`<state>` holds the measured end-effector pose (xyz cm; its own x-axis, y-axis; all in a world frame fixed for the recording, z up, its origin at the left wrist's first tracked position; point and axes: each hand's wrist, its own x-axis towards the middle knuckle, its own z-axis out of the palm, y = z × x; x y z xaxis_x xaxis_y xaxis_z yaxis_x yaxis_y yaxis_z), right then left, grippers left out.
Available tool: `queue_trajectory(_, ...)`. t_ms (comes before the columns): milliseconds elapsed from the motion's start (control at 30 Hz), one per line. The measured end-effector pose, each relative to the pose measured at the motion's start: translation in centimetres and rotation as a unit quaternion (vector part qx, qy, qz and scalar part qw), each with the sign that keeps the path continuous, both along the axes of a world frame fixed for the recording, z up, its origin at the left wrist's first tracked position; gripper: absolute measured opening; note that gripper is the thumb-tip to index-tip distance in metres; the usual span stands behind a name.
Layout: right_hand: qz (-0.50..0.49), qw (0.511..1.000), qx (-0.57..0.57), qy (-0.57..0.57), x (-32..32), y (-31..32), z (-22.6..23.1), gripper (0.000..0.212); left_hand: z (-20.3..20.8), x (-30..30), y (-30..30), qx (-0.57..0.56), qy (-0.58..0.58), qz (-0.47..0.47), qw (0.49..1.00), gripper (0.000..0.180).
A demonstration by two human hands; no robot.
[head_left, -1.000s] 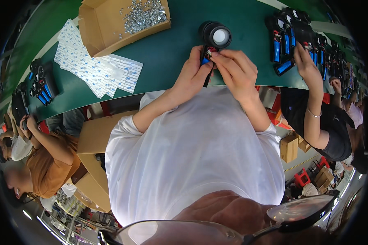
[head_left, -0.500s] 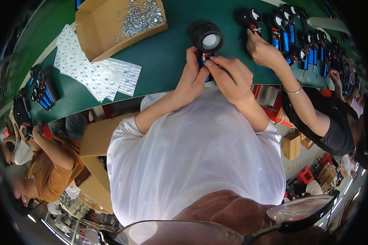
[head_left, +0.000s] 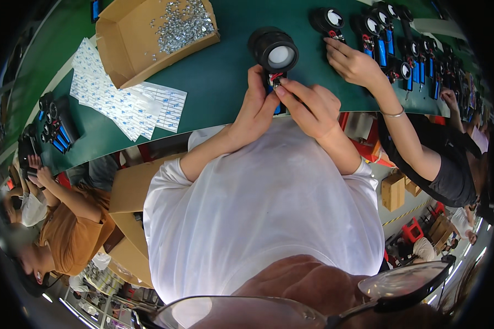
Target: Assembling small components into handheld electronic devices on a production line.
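An opened flashlight (head_left: pixel 274 50) with a black head, a pale round lens, red wires and a blue battery body is in front of me, over the near part of the green table. My left hand (head_left: pixel 252 107) is closed around its body, below the head. Thumb and fingertips of my right hand (head_left: pixel 313 108) pinch together at the wires and small metal part under the head. What exactly they hold is too small to tell. Most of the blue body is hidden behind my fingers.
A cardboard box (head_left: pixel 112 57) of small silvery metal pieces lies at the left, beside white sheets (head_left: pixel 115 104) with blue print. More open flashlights (head_left: pixel 389 44) fill the right side, where a co-worker's hand (head_left: pixel 357 66) touches one. Another group (head_left: pixel 57 123) lies far left.
My right fingertips have shifted slightly at the wires, still pinched, and the left grip stays. The co-worker's fingers at the right have opened a little by their flashlight.
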<state>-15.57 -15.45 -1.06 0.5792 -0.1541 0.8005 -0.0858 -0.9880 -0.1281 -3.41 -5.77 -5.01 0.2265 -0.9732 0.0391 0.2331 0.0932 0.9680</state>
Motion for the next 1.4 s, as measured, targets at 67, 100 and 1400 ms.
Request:
queue_trajectory(67, 0.004, 1.0, -0.005, -0.005, -0.1, -0.1, -0.2, 0.024, -0.1, -0.1, 0.0, -0.003, 0.001, 0.001, 1.0, 0.034)
queue_trajectory(100, 0.009, 1.0, -0.011, -0.01, -0.1, -0.1, -0.3, 0.024, -0.1, -0.1, -0.1, -0.005, 0.002, 0.003, 1.0, 0.035)
queue_trajectory(1400, 0.034, 0.998, 0.056, 0.023, -0.5, -1.6, -0.5, 0.031, -0.3, 0.2, -0.2, 0.022, 0.016, -0.025, 0.999, 0.038)
